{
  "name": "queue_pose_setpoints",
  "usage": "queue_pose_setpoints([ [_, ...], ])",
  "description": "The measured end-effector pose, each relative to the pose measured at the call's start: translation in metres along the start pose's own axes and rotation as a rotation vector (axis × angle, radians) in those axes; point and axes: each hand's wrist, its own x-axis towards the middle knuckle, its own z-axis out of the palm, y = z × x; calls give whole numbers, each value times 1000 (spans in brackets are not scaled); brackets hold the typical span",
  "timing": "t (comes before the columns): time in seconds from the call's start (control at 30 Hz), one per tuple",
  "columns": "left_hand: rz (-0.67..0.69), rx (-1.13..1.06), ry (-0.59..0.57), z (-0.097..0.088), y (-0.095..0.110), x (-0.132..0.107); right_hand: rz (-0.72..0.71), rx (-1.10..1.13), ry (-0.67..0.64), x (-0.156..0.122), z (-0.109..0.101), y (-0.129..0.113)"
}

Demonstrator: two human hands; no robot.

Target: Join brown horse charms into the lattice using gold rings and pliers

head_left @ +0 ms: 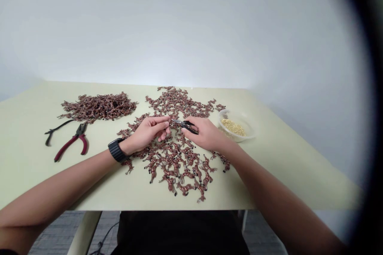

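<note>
Closest to me, lots of little **brown deer figures** [176, 163] with black feet lie spread flat on the pale green desk [239, 183]. There are too many to count. They reach out from under both of my hands and go on past them, up to the far edge of the desk.

My two hands are right above them. My right grip [206, 133] is closed around the black handles of one pair of small pliers [187, 126], and their silver nose points toward my other hand. My left grip [148, 133] is curled and partly closed, with its fingertips [167, 122] just by that silver nose. I cannot tell if they pinch something tiny there. One black watch [117, 150] sits on my left wrist.

To the right, past my hand, is one clear bowl [245, 125] of small gold bits [233, 127]. To the left are one pair of red-handled pliers [72, 143] and one thin black tool [58, 130]. Farther back is one big heap of deer [98, 107].
</note>
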Motion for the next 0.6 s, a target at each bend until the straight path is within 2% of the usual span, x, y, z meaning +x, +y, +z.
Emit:
queue_pose_setpoints([
  [0.13,44,97,-20,3,0,-1,41,64,-9,0,0,0],
  [0.23,158,314,-51,2,2,-4,125,252,-79,-1,-3,0],
  [0.4,652,870,-11,-11,1,-9,285,824,-433,-1,-10,2],
  [0.47,747,949,-11,-13,0,-9,302,941,-480,-1,-10,2],
  [0.53,681,902,40,-11,-2,-8,307,927,-441,0,-9,1],
  [0.6,497,719,86,-6,-2,-6,283,778,-289,0,-7,0],
])
